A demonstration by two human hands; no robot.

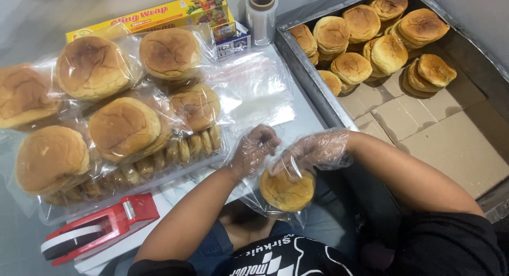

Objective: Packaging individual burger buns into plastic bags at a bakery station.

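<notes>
1. Beyond the right hand, a metal tray point(297, 58) lined with cardboard holds loose buns point(371, 42).
2. Left of both hands, bagged buns point(124, 125) lie heaped on the table point(305, 125).
3. Below the left hand sits a red tape dispenser point(98, 231).
4. Both gloved hands, left hand point(253, 149) and right hand point(318, 149), pinch shut the mouth of a clear bag point(283, 172) holding one bun point(286, 190); I'd gather the film evenly before sealing.
</notes>
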